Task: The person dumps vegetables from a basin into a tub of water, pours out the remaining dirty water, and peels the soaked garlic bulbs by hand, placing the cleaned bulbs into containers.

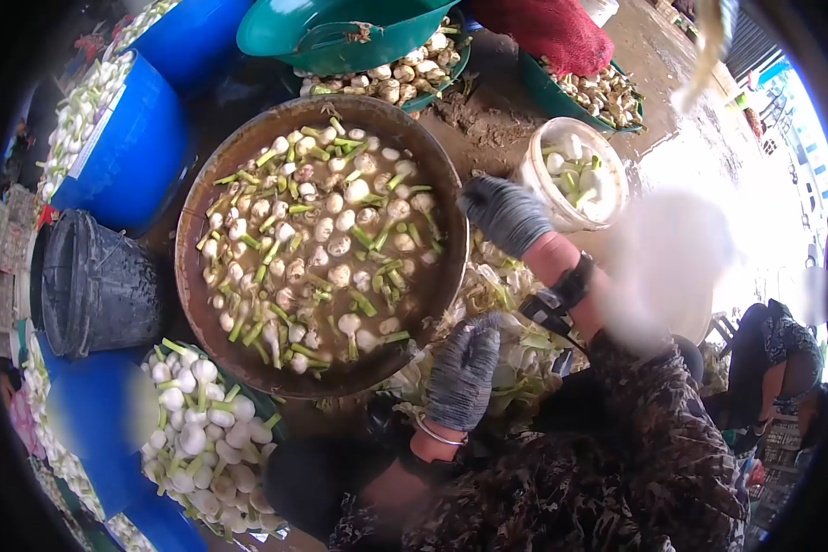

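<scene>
Both hands wear grey knitted gloves. My left hand, with a bracelet at the wrist, is closed beside the lower right rim of a wide rusty round tub. Whatever it holds, if anything, is hidden. My right hand, with a dark watch, is also curled closed, near the tub's right rim and the white bucket; its grip is hidden too. Garlic bulbs with short green stems float in the tub's murky water. Trimmed bulbs with green stems lie in the white bucket.
Peelings lie below my hands. Clean white bulbs are heaped at lower left. Blue tubs and a black bucket stand left. Green basins and a red sack are at the top. Another person is at right.
</scene>
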Tool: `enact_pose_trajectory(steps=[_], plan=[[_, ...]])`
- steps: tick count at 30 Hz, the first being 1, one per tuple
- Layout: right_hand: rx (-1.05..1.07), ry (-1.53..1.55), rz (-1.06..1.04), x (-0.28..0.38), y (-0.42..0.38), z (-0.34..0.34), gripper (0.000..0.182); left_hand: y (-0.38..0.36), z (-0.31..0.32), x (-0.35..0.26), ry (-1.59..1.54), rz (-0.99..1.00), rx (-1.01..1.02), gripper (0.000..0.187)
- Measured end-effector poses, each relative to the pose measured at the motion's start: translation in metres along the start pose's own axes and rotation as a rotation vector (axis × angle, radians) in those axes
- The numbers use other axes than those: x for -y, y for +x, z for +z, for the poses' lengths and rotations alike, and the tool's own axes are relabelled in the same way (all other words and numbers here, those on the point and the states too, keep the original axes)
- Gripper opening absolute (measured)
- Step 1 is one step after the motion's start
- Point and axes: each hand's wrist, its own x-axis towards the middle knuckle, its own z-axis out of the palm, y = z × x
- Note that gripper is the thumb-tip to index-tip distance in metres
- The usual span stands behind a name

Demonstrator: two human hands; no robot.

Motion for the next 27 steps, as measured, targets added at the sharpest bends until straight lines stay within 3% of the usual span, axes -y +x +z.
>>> enact_pose_trajectory(steps=[3,6,7,14,16,17,20,24,26,27], plan=[[0.438,-0.007,-0.083,0.037,0.001,0.096,0.036,0.007,-0.015,-0.005,-0.094,0.089,-0.236,0.026],[0.562,-0.082,-0.217,0.048,0.004,0.170,0.032,0.008,-0.029,-0.017,-0.249,0.000,-0.365,0.024],[0.555,-0.090,-0.202,0.049,0.005,0.189,0.031,0.009,-0.034,-0.017,-0.177,0.061,-0.402,0.023],[0.582,-0.143,-0.206,0.072,0.001,0.178,0.023,0.008,-0.044,-0.005,-0.278,0.043,-0.420,0.021],[0.433,0.044,-0.188,0.066,0.000,0.153,0.020,0.009,-0.045,0.004,-0.371,-0.018,-0.512,0.021],[0.416,0.041,-0.067,0.066,0.001,0.141,0.021,0.009,-0.044,0.003,-0.516,-0.021,-0.537,0.020],[0.373,0.147,-0.095,0.047,-0.007,0.110,0.028,0.003,-0.039,0.017,-0.530,-0.128,-0.447,0.020],[0.529,0.082,-0.141,0.060,-0.023,0.113,0.054,-0.017,-0.017,0.004,-0.377,0.000,-0.323,0.018],[0.479,0.075,-0.223,0.052,-0.019,0.156,0.059,-0.017,-0.017,0.009,-0.348,0.146,-0.358,0.017],[0.547,0.070,-0.164,0.056,-0.012,0.170,0.056,-0.017,-0.020,0.001,-0.335,0.196,-0.382,0.016]])
